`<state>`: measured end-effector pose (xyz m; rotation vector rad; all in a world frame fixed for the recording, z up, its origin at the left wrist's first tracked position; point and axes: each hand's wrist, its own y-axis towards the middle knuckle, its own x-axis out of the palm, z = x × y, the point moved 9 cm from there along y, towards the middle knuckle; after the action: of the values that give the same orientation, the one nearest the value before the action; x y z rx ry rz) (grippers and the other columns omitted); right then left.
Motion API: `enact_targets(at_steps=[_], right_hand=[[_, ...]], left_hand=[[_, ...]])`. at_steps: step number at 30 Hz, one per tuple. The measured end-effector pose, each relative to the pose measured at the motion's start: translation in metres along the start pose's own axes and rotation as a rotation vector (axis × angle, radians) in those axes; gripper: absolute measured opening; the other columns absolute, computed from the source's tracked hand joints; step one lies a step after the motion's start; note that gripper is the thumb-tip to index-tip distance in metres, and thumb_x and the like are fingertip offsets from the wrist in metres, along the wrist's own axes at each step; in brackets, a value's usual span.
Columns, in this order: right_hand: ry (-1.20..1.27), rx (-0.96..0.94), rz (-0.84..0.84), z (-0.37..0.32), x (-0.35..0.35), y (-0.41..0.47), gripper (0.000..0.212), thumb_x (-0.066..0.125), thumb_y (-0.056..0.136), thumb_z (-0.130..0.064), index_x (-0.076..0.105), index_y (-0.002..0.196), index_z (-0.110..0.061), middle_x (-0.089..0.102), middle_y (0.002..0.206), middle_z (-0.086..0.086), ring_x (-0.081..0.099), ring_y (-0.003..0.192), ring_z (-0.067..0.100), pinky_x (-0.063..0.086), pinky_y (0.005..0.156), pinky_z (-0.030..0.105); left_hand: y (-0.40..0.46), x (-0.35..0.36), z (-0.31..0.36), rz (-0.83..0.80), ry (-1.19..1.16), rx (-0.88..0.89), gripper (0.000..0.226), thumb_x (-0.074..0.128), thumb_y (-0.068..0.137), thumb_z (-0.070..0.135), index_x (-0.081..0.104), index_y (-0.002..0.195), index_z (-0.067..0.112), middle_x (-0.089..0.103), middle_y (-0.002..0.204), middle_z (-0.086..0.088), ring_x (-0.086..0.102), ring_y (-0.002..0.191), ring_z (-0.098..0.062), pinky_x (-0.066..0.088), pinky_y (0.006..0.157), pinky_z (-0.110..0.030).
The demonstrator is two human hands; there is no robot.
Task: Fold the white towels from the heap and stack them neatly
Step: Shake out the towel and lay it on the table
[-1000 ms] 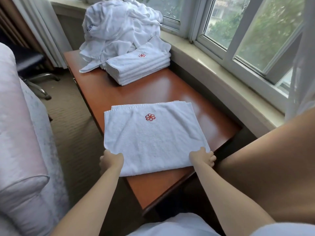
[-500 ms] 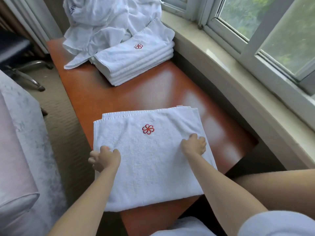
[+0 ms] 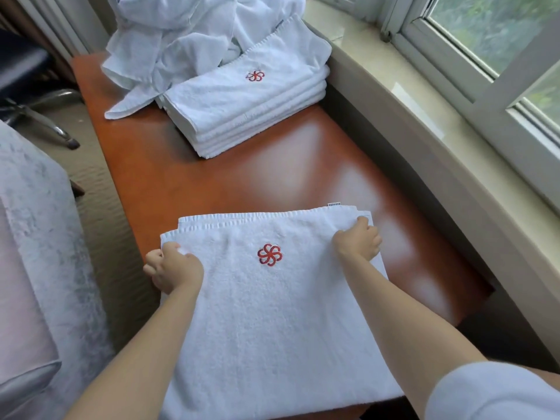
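A folded white towel point(image 3: 272, 313) with a red flower emblem lies on the near end of the reddish wooden table point(image 3: 272, 180). My left hand point(image 3: 174, 266) grips its far left corner, fingers curled round the edge. My right hand point(image 3: 359, 239) grips the far right corner the same way. Further back stands a stack of folded white towels point(image 3: 242, 110) with the same emblem on top. Behind the stack lies the heap of loose white towels point(image 3: 181, 34).
A stone window sill point(image 3: 424, 125) and window run along the table's right side. A pale upholstered seat point(image 3: 27, 268) stands at the left, with carpet between it and the table. A chair's metal legs point(image 3: 45, 116) show at the far left.
Both hands slid from the towel's near corners up along its sides to the far corners. The view moved closer to the table.
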<state>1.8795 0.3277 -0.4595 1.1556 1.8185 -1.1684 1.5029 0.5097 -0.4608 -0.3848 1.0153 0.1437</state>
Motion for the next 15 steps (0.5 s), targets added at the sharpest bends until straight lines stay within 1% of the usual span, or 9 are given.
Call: enact_targets(at_steps=[2,4,5,6,7,9,10,12,15], right_hand=[[0.002,0.014,-0.045,0.000,0.003,0.004,0.055,0.051,0.085,-0.009,0.040,0.139,-0.017,0.054,0.128,0.010,0.044,0.125,0.030,0.031,0.103,0.037],[0.035,0.018,-0.103,0.001,0.008,0.006,0.042,0.050,0.084,-0.008,0.049,0.125,-0.016,0.061,0.113,0.008,0.053,0.114,0.029,0.034,0.096,0.035],[0.070,0.006,-0.112,0.002,0.011,0.009,0.024,0.049,0.084,-0.008,0.053,0.106,-0.016,0.061,0.103,0.007,0.055,0.102,0.030,0.038,0.088,0.034],[0.125,-0.011,-0.118,0.002,0.011,0.007,0.007,0.048,0.083,-0.008,0.050,0.084,-0.015,0.058,0.092,0.008,0.053,0.090,0.030,0.040,0.074,0.032],[0.188,-0.041,-0.101,0.001,0.012,0.008,0.015,0.048,0.083,-0.010,0.041,0.071,-0.015,0.052,0.084,0.008,0.049,0.080,0.028,0.036,0.060,0.030],[0.314,-0.087,-0.069,0.001,0.009,0.006,0.030,0.052,0.086,-0.017,0.032,0.063,-0.014,0.043,0.074,0.005,0.042,0.069,0.026,0.025,0.050,0.029],[0.376,-0.106,-0.049,0.001,0.006,0.003,0.035,0.053,0.088,-0.022,0.030,0.062,-0.014,0.039,0.068,0.003,0.040,0.066,0.025,0.024,0.049,0.029],[0.473,-0.097,0.007,0.005,-0.004,0.001,0.036,0.051,0.092,-0.028,0.033,0.064,-0.014,0.040,0.066,0.000,0.040,0.066,0.023,0.028,0.054,0.030],[0.545,-0.063,0.209,0.014,-0.030,0.006,0.023,0.045,0.098,-0.030,0.049,0.086,-0.010,0.056,0.089,0.007,0.050,0.081,0.026,0.035,0.071,0.031]], left_hand=[[0.003,-0.002,-0.003,-0.033,-0.043,-0.092,0.045,0.057,0.088,0.011,0.047,0.131,0.011,0.040,0.137,-0.021,0.035,0.125,-0.039,0.036,0.102,-0.044],[0.007,-0.003,-0.008,-0.066,-0.082,-0.158,0.046,0.061,0.085,0.015,0.045,0.127,0.011,0.051,0.129,-0.021,0.044,0.120,-0.042,0.041,0.100,-0.045],[0.007,-0.006,-0.008,-0.068,-0.107,-0.155,0.038,0.061,0.083,0.016,0.049,0.119,0.012,0.058,0.119,-0.018,0.051,0.113,-0.041,0.045,0.096,-0.046],[0.007,-0.009,-0.007,-0.055,-0.128,-0.130,0.025,0.061,0.082,0.018,0.054,0.106,0.013,0.062,0.106,-0.014,0.057,0.102,-0.039,0.049,0.091,-0.045],[0.007,-0.011,-0.004,-0.043,-0.166,-0.095,0.012,0.060,0.082,0.020,0.055,0.090,0.012,0.062,0.091,-0.010,0.060,0.090,-0.037,0.051,0.083,-0.041],[0.005,-0.015,0.005,-0.013,-0.273,-0.022,0.028,0.055,0.086,0.026,0.045,0.064,0.014,0.051,0.065,-0.002,0.052,0.068,-0.030,0.044,0.065,-0.032],[0.003,-0.017,0.009,-0.007,-0.338,-0.009,0.034,0.053,0.089,0.028,0.041,0.060,0.016,0.046,0.061,0.000,0.047,0.065,-0.027,0.039,0.061,-0.030],[0.005,-0.019,0.018,0.009,-0.420,0.033,0.033,0.048,0.093,0.033,0.044,0.065,0.015,0.048,0.066,0.000,0.047,0.066,-0.024,0.038,0.061,-0.031],[0.017,-0.018,0.036,0.013,-0.405,0.150,0.032,0.045,0.096,0.031,0.044,0.073,0.010,0.053,0.078,-0.006,0.048,0.074,-0.026,0.038,0.067,-0.036]])
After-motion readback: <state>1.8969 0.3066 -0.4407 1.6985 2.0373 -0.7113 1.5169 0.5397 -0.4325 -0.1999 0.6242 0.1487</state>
